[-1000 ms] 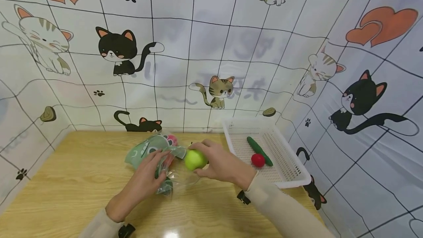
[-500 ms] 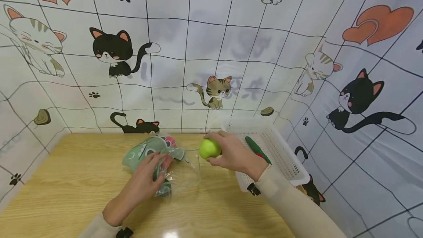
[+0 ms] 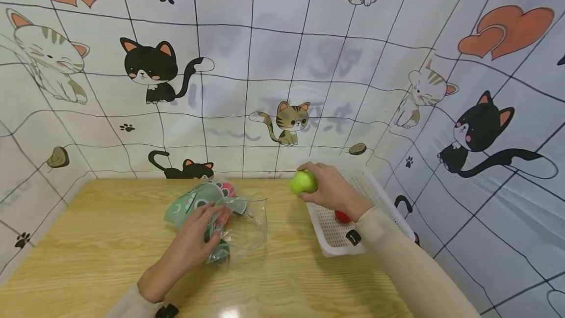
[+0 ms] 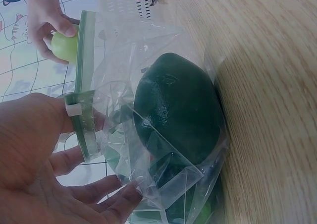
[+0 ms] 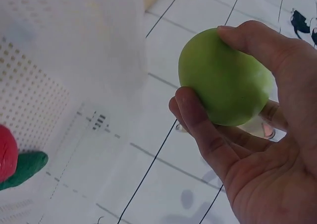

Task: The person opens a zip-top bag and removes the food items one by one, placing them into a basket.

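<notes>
A green apple [image 3: 303, 182] is held between the thumb and fingers of my right hand [image 3: 331, 189], above the near-left part of the white basket [image 3: 328, 247]. In the right wrist view the same apple [image 5: 223, 78] is gripped at its sides, with bare space around it. My left hand [image 3: 194, 237] lies at the mouth of a clear zip bag [image 3: 190, 207] with green cartoon print. The left wrist view shows its fingers on the plastic beside the green zip strip [image 4: 85, 60]. Inside the bag sits a dark green, rounded vegetable [image 4: 176, 107]; other contents are partly hidden.
In the basket lie a red round item [image 3: 342, 217] and a dark green, long vegetable [image 5: 27, 169], mostly hidden by my right arm in the head view. The wooden table [image 3: 110, 254] meets a cat-print curtain [image 3: 229, 63] behind and at the sides.
My right hand has carried the apple away from the bag's mouth, to the right and slightly farther back, up to the basket. The left hand has stayed at the bag.
</notes>
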A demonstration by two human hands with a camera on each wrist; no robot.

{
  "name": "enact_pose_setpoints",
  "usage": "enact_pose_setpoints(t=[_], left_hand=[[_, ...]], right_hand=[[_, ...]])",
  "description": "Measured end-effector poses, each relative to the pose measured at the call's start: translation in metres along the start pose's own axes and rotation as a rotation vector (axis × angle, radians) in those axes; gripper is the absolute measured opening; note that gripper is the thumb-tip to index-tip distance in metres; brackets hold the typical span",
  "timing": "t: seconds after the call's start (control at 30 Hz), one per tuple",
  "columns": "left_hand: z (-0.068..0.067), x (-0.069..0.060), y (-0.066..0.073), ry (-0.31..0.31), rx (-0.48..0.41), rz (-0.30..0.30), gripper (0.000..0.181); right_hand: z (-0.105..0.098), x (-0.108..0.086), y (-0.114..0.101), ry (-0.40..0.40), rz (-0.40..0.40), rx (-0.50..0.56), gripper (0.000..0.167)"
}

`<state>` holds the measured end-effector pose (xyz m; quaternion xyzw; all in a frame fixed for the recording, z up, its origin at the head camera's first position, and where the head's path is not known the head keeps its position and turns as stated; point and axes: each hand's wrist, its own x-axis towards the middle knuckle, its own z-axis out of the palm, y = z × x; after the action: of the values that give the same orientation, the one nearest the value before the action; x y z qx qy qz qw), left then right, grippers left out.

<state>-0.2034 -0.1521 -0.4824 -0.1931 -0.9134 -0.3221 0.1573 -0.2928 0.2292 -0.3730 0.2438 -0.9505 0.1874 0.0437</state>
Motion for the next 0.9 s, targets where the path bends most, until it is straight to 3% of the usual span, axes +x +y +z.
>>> enact_pose_setpoints(t=[0.3, 0.6, 0.9], left_hand=[[-0.001, -0.001, 0.001, -0.035, -0.009, -0.043, 0.061], [-0.001, -0.001, 0.003, -0.057, -0.017, -0.058, 0.061], [-0.002, -0.001, 0.002, -0.053, -0.008, -0.05, 0.059]], right_hand=[[-0.008, 0.009, 0.032, 0.014, 0.056, -0.019, 0.065], [-0.01, 0.02, 0.054, -0.046, 0.159, -0.038, 0.069], [-0.007, 0.031, 0.075, -0.081, 0.195, -0.056, 0.07]])
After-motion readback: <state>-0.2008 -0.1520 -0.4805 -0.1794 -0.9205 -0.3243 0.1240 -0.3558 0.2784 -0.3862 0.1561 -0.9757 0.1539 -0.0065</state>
